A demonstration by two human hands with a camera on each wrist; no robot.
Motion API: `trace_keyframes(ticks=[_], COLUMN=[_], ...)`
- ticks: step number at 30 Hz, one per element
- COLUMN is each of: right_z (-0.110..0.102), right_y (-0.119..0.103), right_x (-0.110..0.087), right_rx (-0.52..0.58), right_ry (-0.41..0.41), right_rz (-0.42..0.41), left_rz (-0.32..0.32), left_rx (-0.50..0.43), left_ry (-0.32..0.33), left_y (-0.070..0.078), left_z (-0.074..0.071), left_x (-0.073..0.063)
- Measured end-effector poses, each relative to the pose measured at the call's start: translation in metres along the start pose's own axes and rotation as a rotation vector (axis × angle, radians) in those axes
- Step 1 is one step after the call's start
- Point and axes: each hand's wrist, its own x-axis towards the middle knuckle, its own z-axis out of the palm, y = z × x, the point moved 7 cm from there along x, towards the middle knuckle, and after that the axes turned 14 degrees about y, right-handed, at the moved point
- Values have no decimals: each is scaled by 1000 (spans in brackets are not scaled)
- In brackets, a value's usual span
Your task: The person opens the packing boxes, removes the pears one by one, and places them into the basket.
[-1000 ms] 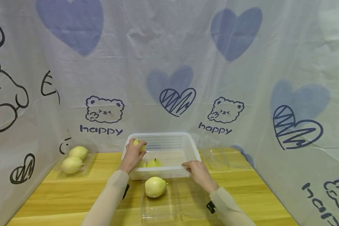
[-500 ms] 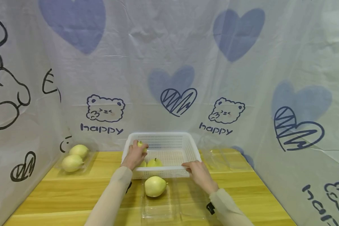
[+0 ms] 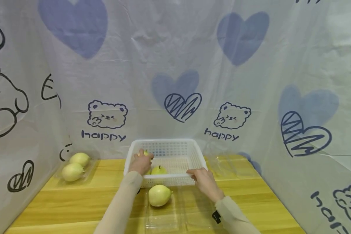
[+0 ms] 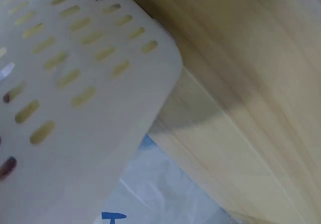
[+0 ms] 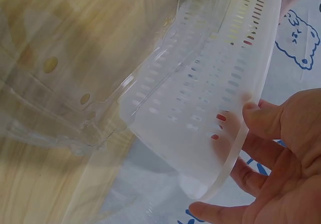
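My left hand [image 3: 141, 164] reaches into the white perforated basket [image 3: 166, 176] at its left side. Its fingers curl round a yellow-green pear [image 3: 146, 152], mostly hidden behind them. Beside that hand another pear [image 3: 159, 170] sits in the basket, stem up. My right hand [image 3: 205, 182] grips the basket's near rim toward the right corner; in the right wrist view the thumb and fingers [image 5: 263, 121] straddle the rim. The left wrist view shows the basket's slotted wall [image 4: 100, 98], the left hand itself out of sight.
In front of the basket, a pear [image 3: 159, 195] lies in a clear plastic clamshell [image 3: 163, 223]. Two pears [image 3: 80, 159] rest in another clear container [image 3: 89, 177] at the left. More clear plastic packaging [image 3: 222, 165] stands at the back right, near the printed curtain [image 3: 152, 42].
My left hand has lowered the pear deeper into the basket's left side and turned with its back upward. The right hand keeps its grip on the rim.
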Motion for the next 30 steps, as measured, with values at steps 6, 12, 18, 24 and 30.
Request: trace_keyframes(ticks=[6,12,18,24,30], right_z=[2,2,2,0,2], right_y=[-4,-5,-2,4,2], right_x=[2,4,5,4,1], right_rx=[1,-25,-26,-57,-51], right_ry=[-7,-1,-7,22,9], right_rz=[5,5,16,40,30], left_rz=[-90,-77,5,12,-21], left_rx=[37,98,111,1,-50], left_ry=[-77,-96,2,-1,16], left_y=[-3,-4,-5,-1,2], left_z=[5,6,-4,-18,-26], left_x=[-3,-4,-3,-7,-25])
